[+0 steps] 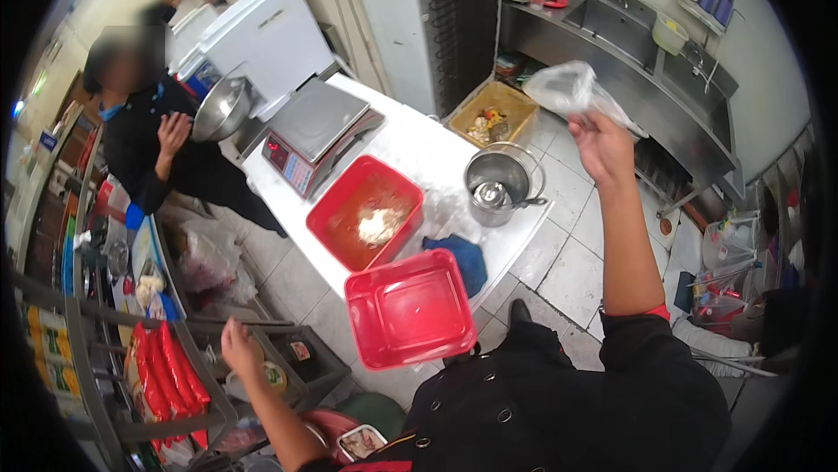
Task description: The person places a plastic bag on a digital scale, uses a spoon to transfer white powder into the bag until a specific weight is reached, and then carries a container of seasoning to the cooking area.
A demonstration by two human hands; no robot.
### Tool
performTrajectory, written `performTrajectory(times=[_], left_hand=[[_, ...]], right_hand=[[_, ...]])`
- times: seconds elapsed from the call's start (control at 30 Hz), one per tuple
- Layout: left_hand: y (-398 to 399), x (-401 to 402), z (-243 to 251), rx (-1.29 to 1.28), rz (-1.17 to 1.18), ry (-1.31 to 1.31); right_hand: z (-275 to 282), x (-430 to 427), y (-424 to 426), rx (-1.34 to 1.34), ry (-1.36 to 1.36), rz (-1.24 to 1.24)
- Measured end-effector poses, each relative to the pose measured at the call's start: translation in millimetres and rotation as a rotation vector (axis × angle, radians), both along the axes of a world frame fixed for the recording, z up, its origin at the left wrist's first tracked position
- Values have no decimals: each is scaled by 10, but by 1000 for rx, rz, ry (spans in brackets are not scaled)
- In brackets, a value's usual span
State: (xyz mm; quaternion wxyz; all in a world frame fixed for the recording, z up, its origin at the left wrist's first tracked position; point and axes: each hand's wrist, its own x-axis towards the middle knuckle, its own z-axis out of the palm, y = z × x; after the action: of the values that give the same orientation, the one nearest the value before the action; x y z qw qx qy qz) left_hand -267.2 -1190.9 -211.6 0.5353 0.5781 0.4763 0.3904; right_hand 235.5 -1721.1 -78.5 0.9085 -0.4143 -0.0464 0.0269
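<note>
My right hand (605, 151), raised to the right of the table, grips a clear plastic bag (566, 89). Off to the left, my left hand (241, 349) has its fingers curled, close to the metal rack; whether anything is in it I cannot tell. Before me, a red plastic tub (334, 210) on the white table (399, 128) contains orange-brown liquid with a heap of pale powder. An empty red tub (412, 315) lies at the table's near edge, against the first one. Beside them are a blue cloth (468, 266) and a steel pot (501, 210) with a metal ladle in it.
A digital scale (317, 122) stands at the table's far end. Across the table, a co-worker (147, 125) is beside a steel bowl (222, 109). A yellow bin (494, 109) with food scraps sits on the floor. Red packets (167, 367) fill the left rack; a steel sink (612, 30) is behind.
</note>
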Motion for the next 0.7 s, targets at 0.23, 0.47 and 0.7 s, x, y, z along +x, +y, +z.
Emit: performTrajectory(times=[0.23,0.47,0.7], left_hand=[[-942,-1489,-1102,0,156,484],[-2891,-854,-1041,-330,-179,1207],[-3751,-509,-664,-428,-215,1318]], right_hand=[[-2181,1485,-1099,-266,239,-78],[-4218,2537,-599,-557,490,134],[-5071,3149,551,-769,523,286]])
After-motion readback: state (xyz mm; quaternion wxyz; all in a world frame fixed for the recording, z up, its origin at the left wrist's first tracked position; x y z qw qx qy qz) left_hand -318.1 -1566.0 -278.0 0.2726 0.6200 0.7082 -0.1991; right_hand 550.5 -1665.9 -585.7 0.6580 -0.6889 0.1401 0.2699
